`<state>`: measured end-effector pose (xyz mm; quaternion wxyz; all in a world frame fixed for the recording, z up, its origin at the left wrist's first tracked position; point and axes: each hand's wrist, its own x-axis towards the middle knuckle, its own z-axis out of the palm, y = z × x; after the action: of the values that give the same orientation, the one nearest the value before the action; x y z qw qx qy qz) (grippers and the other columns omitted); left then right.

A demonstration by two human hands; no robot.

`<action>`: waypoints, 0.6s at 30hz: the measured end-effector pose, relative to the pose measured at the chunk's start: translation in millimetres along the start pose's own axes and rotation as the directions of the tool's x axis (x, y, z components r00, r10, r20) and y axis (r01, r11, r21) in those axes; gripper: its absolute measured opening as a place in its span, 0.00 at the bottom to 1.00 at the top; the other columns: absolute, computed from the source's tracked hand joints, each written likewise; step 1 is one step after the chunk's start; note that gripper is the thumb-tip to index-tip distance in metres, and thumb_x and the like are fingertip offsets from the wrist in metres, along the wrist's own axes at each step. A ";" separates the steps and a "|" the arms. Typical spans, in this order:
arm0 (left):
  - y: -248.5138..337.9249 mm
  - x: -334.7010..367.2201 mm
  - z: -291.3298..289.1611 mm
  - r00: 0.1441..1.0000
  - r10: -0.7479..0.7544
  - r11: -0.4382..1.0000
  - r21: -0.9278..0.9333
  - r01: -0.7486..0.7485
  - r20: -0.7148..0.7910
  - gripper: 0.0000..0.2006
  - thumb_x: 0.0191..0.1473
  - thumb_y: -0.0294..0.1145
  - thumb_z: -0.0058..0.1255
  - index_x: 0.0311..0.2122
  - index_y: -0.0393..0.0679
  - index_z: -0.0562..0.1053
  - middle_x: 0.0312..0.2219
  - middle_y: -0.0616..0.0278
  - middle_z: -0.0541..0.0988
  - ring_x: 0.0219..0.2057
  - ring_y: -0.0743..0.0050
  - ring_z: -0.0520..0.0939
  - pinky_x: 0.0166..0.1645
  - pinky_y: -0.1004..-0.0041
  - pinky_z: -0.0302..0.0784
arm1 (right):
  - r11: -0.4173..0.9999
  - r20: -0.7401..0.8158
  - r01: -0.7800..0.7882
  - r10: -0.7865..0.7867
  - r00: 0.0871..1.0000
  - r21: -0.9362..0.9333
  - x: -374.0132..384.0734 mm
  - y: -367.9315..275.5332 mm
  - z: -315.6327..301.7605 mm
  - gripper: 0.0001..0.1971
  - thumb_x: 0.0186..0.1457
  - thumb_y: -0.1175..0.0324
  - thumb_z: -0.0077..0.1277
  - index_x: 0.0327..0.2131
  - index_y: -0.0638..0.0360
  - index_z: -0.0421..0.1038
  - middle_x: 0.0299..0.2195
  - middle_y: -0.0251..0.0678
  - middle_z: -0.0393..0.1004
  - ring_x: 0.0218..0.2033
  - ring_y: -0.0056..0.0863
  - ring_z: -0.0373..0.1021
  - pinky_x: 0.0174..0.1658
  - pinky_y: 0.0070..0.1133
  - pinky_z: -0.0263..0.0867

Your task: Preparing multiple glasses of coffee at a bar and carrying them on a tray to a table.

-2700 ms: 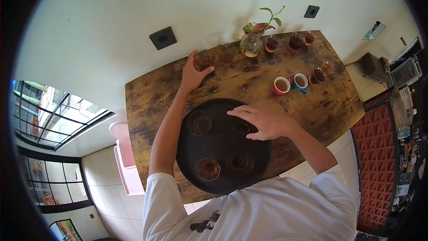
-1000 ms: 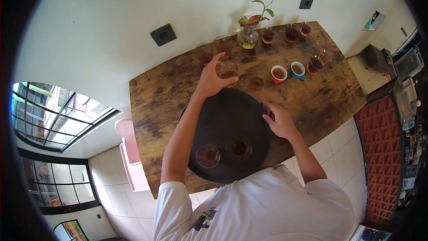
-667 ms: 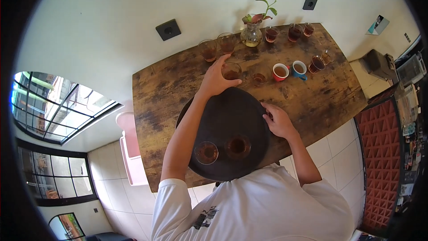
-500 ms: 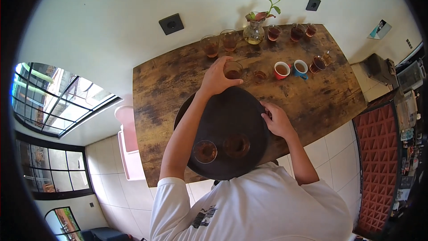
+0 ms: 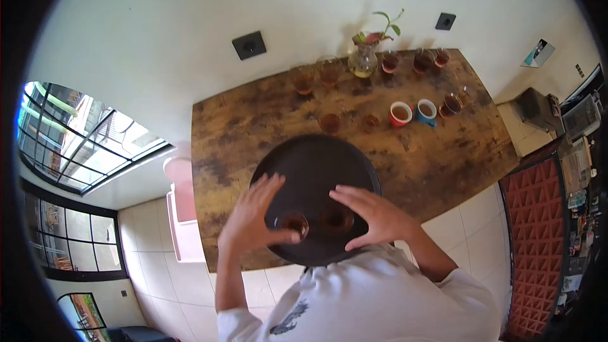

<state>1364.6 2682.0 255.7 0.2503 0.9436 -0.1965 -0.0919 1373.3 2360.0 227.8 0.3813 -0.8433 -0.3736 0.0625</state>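
A round black tray (image 5: pixel 310 164) lies at the near edge of the wooden table. On its near part stand two glasses of brown drink, a left glass (image 5: pixel 292 224) and a right glass (image 5: pixel 335 218). My left hand (image 5: pixel 253 215) is open beside the left glass, thumb and fingers spread around its side. My right hand (image 5: pixel 377 215) hovers open at the right glass, fingers stretched over the tray. Neither hand holds anything. Just beyond the tray's far rim, a glass of brown drink (image 5: pixel 330 121) stands on the table.
Right of that glass are a small glass (image 5: pixel 370 122), a red cup (image 5: pixel 400 114), a blue cup (image 5: pixel 426 111) and a dark-filled glass (image 5: pixel 451 105). Along the wall stand several more glasses and a glass vase (image 5: pixel 363 62) with a plant. A pink chair (image 5: pixel 183 215) is at the left.
My left hand has let go of the glass beyond the tray and come back toward the near glasses. My right hand has left the tray's rim and moved inward over the tray.
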 end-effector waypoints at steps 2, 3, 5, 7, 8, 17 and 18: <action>7.4 -29.5 13.2 0.996 -0.086 0.996 -0.025 0.086 0.008 0.58 0.36 0.59 0.72 0.70 0.49 0.56 0.67 0.49 0.61 0.69 0.48 0.59 0.71 0.54 0.55 | 1.000 0.097 0.008 -0.007 0.995 -0.012 5.2 2.5 14.4 0.49 0.45 0.58 0.69 0.69 0.49 0.52 0.59 0.42 0.64 0.59 0.42 0.65 0.61 0.34 0.64; 9.7 -35.9 21.5 0.993 -0.116 0.992 -0.046 0.116 -0.007 0.59 0.36 0.59 0.73 0.71 0.49 0.54 0.68 0.50 0.61 0.69 0.49 0.59 0.71 0.54 0.55 | 0.998 0.155 -0.057 0.054 0.986 0.015 7.7 4.1 18.5 0.50 0.44 0.59 0.69 0.69 0.48 0.52 0.58 0.41 0.65 0.58 0.43 0.65 0.60 0.34 0.64; 9.3 -41.2 36.7 0.984 -0.174 0.979 -0.114 0.169 -0.033 0.59 0.37 0.52 0.74 0.72 0.52 0.50 0.65 0.49 0.64 0.67 0.51 0.65 0.69 0.56 0.61 | 0.993 0.237 -0.113 0.101 0.966 0.037 16.2 0.3 21.0 0.51 0.43 0.61 0.69 0.69 0.47 0.51 0.57 0.41 0.65 0.58 0.43 0.66 0.60 0.34 0.65; 10.6 -41.5 43.7 0.972 -0.233 0.951 -0.215 0.224 -0.018 0.58 0.38 0.48 0.74 0.72 0.53 0.50 0.63 0.49 0.68 0.64 0.51 0.68 0.67 0.57 0.65 | 0.991 0.278 -0.135 0.127 0.952 0.010 25.0 -4.7 11.9 0.48 0.41 0.63 0.69 0.67 0.49 0.56 0.55 0.41 0.67 0.56 0.43 0.67 0.58 0.33 0.67; 11.1 -40.7 47.1 0.962 -0.272 0.915 -0.307 0.261 0.007 0.57 0.39 0.44 0.74 0.72 0.54 0.50 0.60 0.49 0.71 0.62 0.50 0.72 0.65 0.58 0.69 | 0.991 0.288 -0.132 0.124 0.950 0.009 30.0 -2.3 9.7 0.48 0.41 0.63 0.69 0.67 0.49 0.56 0.55 0.41 0.67 0.56 0.43 0.67 0.58 0.33 0.67; 1.4 -40.1 64.9 0.965 -0.234 0.891 -0.423 0.166 -0.114 0.45 0.42 0.38 0.73 0.65 0.48 0.61 0.51 0.51 0.78 0.54 0.51 0.79 0.59 0.60 0.75 | 0.979 0.249 -0.048 -0.003 0.968 0.199 137.5 27.8 -36.7 0.40 0.39 0.69 0.69 0.59 0.55 0.63 0.48 0.41 0.69 0.48 0.37 0.72 0.53 0.30 0.69; -0.1 -41.0 69.0 0.967 -0.211 0.896 -0.424 0.133 -0.142 0.42 0.42 0.38 0.73 0.63 0.47 0.64 0.51 0.52 0.78 0.53 0.51 0.79 0.58 0.61 0.76 | 0.978 0.201 -0.032 -0.010 0.980 0.207 155.6 33.3 -38.4 0.39 0.40 0.69 0.68 0.58 0.55 0.63 0.48 0.40 0.69 0.48 0.36 0.71 0.52 0.30 0.69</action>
<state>1308.7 2669.0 199.5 0.4510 0.8878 -0.0643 -0.0654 1518.6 2428.3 259.6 0.4278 -0.7900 -0.3968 0.1882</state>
